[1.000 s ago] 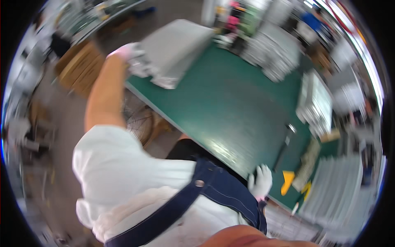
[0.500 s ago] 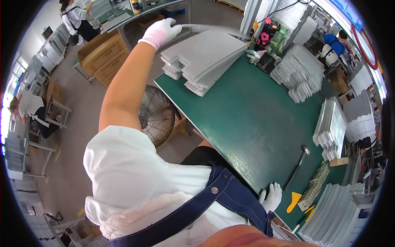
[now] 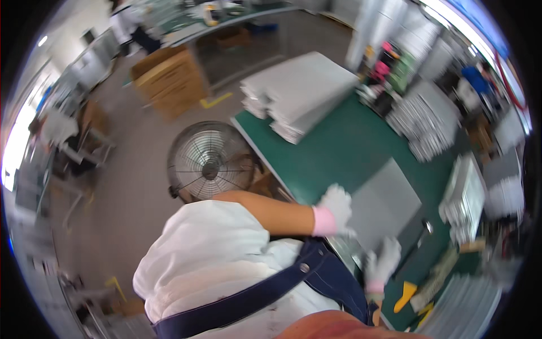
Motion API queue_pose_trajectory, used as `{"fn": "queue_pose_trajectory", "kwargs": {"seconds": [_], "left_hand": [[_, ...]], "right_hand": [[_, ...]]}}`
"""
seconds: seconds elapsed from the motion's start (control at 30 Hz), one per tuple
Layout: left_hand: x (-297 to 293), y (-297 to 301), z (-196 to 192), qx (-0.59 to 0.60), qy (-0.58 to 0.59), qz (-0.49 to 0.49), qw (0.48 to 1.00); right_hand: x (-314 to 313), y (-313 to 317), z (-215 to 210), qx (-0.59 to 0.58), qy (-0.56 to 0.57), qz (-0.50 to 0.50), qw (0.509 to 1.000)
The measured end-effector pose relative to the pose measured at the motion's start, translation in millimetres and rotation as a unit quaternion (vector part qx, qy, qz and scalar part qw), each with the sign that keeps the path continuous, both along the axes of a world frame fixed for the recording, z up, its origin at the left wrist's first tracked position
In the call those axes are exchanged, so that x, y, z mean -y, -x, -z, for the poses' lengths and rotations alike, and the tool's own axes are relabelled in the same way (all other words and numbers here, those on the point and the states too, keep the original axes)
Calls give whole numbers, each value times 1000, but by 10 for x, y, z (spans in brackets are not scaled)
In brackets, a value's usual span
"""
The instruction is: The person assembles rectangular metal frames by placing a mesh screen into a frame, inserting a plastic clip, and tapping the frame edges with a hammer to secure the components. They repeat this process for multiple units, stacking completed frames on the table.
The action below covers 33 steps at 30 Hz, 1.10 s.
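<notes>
A thin grey sheet with a fine texture lies over the green tabletop in front of me. My left hand, in a white glove with a pink cuff, is at its left edge with the fingers bent around the edge, somewhat blurred. At the near edge of the sheet is my gloved right hand, its thumb standing apart from the fingers. Beyond them, a stack of similar notched sheets rests at the far left end of the table. A hammer lies just right of the sheet.
A yellow scraper lies near my right hand. More stacked sheets and a shiny pile line the table's right side. A floor fan stands left of the table edge. Cardboard boxes are behind it.
My left hand has come from the far stack back toward me, bringing a sheet onto the near tabletop. My right hand has moved up slightly to the sheet's near edge. The view has shifted.
</notes>
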<state>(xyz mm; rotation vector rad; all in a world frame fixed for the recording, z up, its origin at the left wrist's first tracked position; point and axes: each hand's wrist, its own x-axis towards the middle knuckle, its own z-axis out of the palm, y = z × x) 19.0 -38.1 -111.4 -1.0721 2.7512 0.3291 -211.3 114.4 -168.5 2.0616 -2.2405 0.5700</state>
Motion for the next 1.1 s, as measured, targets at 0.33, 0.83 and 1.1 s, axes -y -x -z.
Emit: {"fn": "queue_pose_trajectory", "kwargs": {"seconds": [0.33,0.83,1.1], "left_hand": [[906,422,25,-76,126,237,960],[3601,2425,-1349,-37,163,-283,945],[3513,2520,-1558,-223,277,-248,901]], "right_hand": [[252,124,-75,-75,-162,16,984],[257,208,-125,-17,-159,1,987],[269,281,-113,5,-147,1,989]]}}
